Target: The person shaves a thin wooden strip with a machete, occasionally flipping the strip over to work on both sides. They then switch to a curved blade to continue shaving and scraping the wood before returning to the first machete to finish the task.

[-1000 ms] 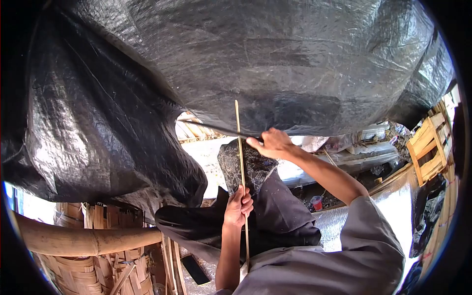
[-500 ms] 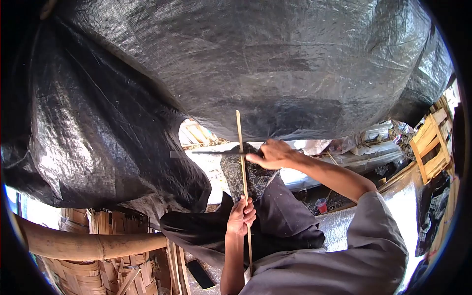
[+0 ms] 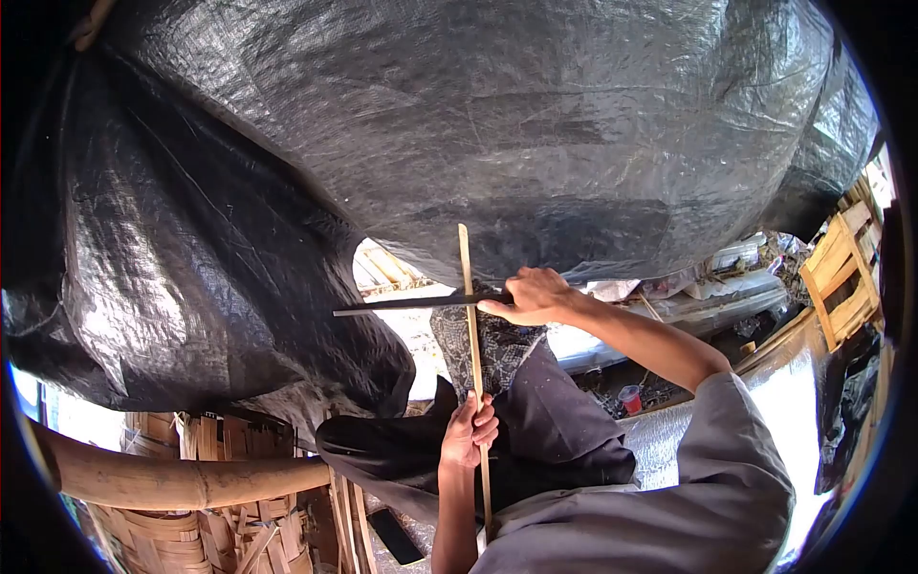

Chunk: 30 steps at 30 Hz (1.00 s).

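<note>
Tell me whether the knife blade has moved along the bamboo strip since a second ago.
Yes. The knife blade, in the right hand, sits lower against the bamboo strip, farther below its top end.

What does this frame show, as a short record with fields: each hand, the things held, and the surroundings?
left hand: closed around the lower part of a thin bamboo strip, held upright
right hand: grip on a dark blade, lying level across the strip
contact: blade crosses the strip near its upper part
lap: dark cloth over the knees
overhead: black tarp
lower left: thick bamboo pole, woven bamboo pieces
right edge: wooden crate
</note>
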Motion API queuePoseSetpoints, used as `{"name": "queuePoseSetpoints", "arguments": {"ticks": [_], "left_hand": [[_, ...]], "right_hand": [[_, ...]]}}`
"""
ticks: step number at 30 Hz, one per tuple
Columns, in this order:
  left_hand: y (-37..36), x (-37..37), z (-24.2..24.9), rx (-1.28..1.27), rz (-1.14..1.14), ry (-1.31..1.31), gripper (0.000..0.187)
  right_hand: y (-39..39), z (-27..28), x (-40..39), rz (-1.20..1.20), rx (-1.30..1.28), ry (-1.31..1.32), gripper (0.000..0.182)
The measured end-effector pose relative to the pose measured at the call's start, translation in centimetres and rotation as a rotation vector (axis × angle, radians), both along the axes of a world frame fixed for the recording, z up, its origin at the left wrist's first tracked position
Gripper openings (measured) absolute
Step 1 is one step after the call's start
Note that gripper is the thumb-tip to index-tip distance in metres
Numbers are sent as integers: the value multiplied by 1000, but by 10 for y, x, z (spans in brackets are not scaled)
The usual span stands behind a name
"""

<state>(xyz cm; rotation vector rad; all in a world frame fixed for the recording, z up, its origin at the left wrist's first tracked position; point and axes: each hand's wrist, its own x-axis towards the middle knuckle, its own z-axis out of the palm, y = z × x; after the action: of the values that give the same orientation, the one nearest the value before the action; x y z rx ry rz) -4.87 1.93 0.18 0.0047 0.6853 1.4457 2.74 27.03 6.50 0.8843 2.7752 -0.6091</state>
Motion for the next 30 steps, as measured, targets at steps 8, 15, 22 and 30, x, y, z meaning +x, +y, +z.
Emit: {"name": "queuePoseSetpoints", "arguments": {"ticks": [8,15,22,30], "left_hand": [[-5,4,11,-46,15,41,34],[-6,0,7,-33,-18,-35,37],[-3,5,15,-2,-8,-3,40],[-15,6,18,-117,-23,220,50]], "right_hand": [[37,-13,-6,-305,-131,80,90],[15,-11,2,-145,155,141,87],[19,6,-15,-306,16,95,81],[4,-10,10,-114,187,90,81]]}}
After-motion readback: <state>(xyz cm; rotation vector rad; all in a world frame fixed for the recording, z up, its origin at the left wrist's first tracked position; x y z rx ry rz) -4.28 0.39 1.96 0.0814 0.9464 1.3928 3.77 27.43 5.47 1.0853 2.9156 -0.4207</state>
